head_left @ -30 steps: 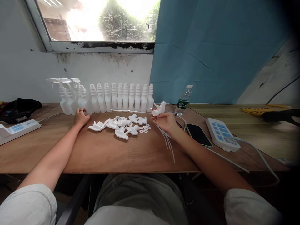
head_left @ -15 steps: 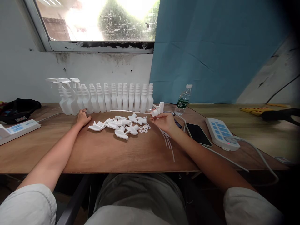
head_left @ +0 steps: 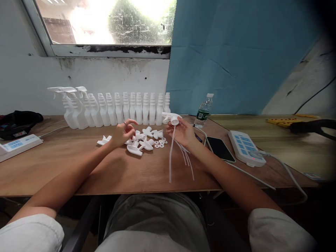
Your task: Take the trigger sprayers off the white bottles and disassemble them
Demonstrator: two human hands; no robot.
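My right hand [head_left: 183,132] grips a white trigger spray head [head_left: 173,119] above the table; a thin dip tube [head_left: 171,157] hangs down from it. My left hand [head_left: 124,133] is in the air over the left part of a pile of white spray heads [head_left: 145,144], fingers apart and nothing visible in them. Several small white washers [head_left: 159,143] lie just right of the pile. More loose dip tubes [head_left: 187,157] rest below my right hand. Behind stands a row of white bottles [head_left: 132,108], the leftmost ones topped with spray heads.
At the right lie a phone [head_left: 220,149] and a power strip [head_left: 246,148] with its cable. A clear water bottle [head_left: 204,111] stands at the back. On the left are another power strip [head_left: 22,146] and a black item [head_left: 19,124]. The table's front edge runs near my lap.
My left hand has moved right, from beside the bottles to over the pile. My right hand has turned the spray head, so its tube swung from pointing left to hanging down.
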